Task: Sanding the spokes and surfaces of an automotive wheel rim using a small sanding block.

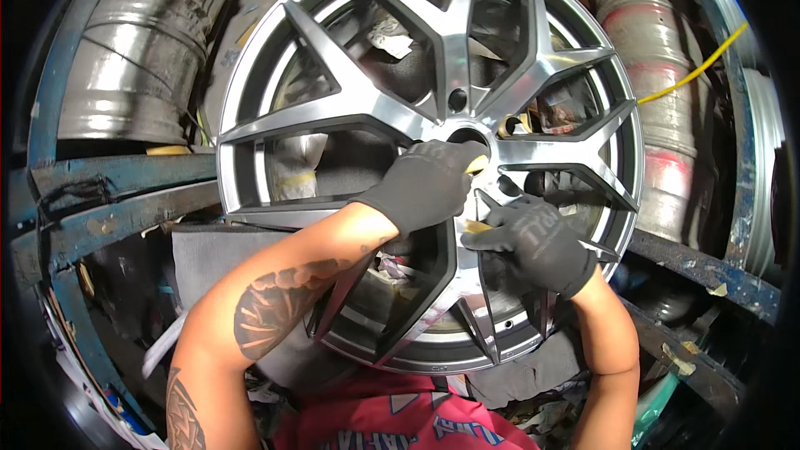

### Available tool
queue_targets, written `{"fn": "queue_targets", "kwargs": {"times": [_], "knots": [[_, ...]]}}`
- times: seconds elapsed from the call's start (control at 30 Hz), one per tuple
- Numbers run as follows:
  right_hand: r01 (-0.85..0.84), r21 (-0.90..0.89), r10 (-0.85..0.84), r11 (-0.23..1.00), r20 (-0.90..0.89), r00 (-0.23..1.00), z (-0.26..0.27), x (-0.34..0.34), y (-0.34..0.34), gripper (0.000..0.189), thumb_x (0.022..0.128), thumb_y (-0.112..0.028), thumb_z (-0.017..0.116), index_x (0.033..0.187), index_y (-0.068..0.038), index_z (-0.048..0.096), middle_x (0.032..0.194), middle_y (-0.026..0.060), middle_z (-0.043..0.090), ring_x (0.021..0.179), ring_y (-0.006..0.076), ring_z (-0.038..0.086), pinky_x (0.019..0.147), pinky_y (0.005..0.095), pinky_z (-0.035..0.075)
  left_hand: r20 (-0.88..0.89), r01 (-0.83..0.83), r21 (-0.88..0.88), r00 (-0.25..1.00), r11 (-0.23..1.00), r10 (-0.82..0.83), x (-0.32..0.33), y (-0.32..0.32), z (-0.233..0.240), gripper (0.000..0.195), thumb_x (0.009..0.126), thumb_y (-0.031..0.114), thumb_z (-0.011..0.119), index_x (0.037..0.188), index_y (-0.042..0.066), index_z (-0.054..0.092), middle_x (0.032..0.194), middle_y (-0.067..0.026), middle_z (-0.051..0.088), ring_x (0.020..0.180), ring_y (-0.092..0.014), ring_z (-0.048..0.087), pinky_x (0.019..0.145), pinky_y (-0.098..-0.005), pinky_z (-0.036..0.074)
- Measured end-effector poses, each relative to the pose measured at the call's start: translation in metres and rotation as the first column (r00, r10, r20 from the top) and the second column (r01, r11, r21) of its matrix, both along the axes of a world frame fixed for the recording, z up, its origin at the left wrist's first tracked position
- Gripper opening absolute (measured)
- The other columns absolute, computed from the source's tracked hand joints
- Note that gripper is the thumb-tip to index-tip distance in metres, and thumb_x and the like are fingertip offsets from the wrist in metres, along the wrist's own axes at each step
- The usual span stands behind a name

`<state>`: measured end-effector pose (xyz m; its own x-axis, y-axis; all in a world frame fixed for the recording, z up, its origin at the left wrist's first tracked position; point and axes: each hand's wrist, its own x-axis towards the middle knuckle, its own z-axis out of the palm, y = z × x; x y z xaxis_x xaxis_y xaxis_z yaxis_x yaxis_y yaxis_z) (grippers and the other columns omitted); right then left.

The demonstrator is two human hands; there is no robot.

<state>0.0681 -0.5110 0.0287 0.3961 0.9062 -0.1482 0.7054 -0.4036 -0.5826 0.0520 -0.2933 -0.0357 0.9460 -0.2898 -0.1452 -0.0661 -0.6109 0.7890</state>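
Note:
A large alloy wheel rim [406, 114] with polished, forked spokes and dark side faces lies face up before me. My left hand [431, 184], in a black work glove, is over the hub beside the centre bore [467, 136]. At its fingertips is a small yellow piece [478, 164]; whether it is tape or abrasive paper I cannot tell. My right hand [540, 240], gloved alike, rests lower right of the hub, its index finger pointing onto the metal near a lug hole [508, 185]. Between its thumb and finger shows another yellowish scrap [476, 226].
Worn blue metal beams [131, 175] run on both sides under the wheel. Silvery cylindrical barrels [134, 56] lie at left, with a red-marked row of them [650, 75] at right. A yellow cable [700, 72] crosses there. Grey padding [531, 372] sits beneath the near rim.

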Motion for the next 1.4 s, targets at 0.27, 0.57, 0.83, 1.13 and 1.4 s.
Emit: {"fn": "queue_targets", "kwargs": {"times": [0.27, 0.57, 0.83, 1.13, 1.4], "knots": [[0.138, 0.05, -0.146, 0.989, 0.213, 0.966, 0.033, 0.011, -0.02, 0.033, 0.08, -0.009, 0.069, 0.112, -0.017, 0.075, 0.092, 0.0089, 0.069, 0.086, 0.0317, 0.068, 0.078, 0.0447, 0.053, -0.013, 0.02, -0.039, 1.0, 0.999, -0.021, 0.013, 0.018, 0.017, 0.039, 0.095, 0.016, 0.067, 0.133, 0.009, 0.064, 0.114, -0.0189, 0.074, 0.109, -0.033, 0.072, 0.097, -0.041, 0.054], [0.392, 0.11, -0.407, 0.913, 0.308, 0.86, 0.049, -0.002, -0.041, 0.039, 0.085, -0.017, 0.073, 0.124, -0.017, 0.07, 0.096, 0.0117, 0.065, 0.088, 0.034, 0.065, 0.078, 0.0479, 0.051, 0.052, 0.085, 0.356, 0.993, 0.931, -0.11, 0.01, 0.038, 0.054, 0.036, 0.092, 0.025, 0.067, 0.127, 0.017, 0.069, 0.105, -0.0154, 0.074, 0.098, -0.037, 0.07, 0.085, -0.0497, 0.054], [0.357, 0.219, -0.412, 0.908, 0.317, 0.854, 0.042, 0.001, -0.048, 0.039, 0.089, -0.021, 0.069, 0.128, -0.015, 0.068, 0.102, 0.0128, 0.067, 0.09, 0.0344, 0.066, 0.08, 0.0476, 0.052, -0.029, 0.193, 0.381, 0.98, 0.904, -0.197, 0.0, 0.054, 0.072, 0.035, 0.091, 0.029, 0.066, 0.123, 0.015, 0.07, 0.098, -0.0181, 0.073, 0.092, -0.039, 0.07, 0.082, -0.049, 0.055], [0.311, 0.217, -0.321, 0.925, 0.013, 0.947, -0.008, -0.008, -0.024, 0.049, 0.101, -0.025, 0.06, 0.138, 0.006, 0.054, 0.089, 0.0224, 0.07, 0.082, 0.0388, 0.068, 0.079, 0.0522, 0.052, -0.08, 0.261, 0.341, 0.965, 0.903, -0.249, 0.002, 0.041, 0.073, 0.032, 0.087, 0.02, 0.07, 0.117, 0.008, 0.072, 0.097, -0.0179, 0.073, 0.092, -0.04, 0.069, 0.083, -0.0459, 0.054], [0.226, 0.174, -0.248, 0.958, 0.112, 0.962, -0.021, -0.028, -0.015, 0.046, 0.101, -0.021, 0.059, 0.135, 0.009, 0.055, 0.117, 0.0277, 0.069, 0.098, 0.0443, 0.069, 0.098, 0.0525, 0.052, 0.064, -0.027, 0.357, 0.998, 0.934, 0.005, 0.013, 0.061, 0.079, 0.033, 0.086, 0.013, 0.07, 0.118, 0.01, 0.073, 0.087, -0.0179, 0.071, 0.081, -0.036, 0.069, 0.076, -0.0453, 0.053]]}}
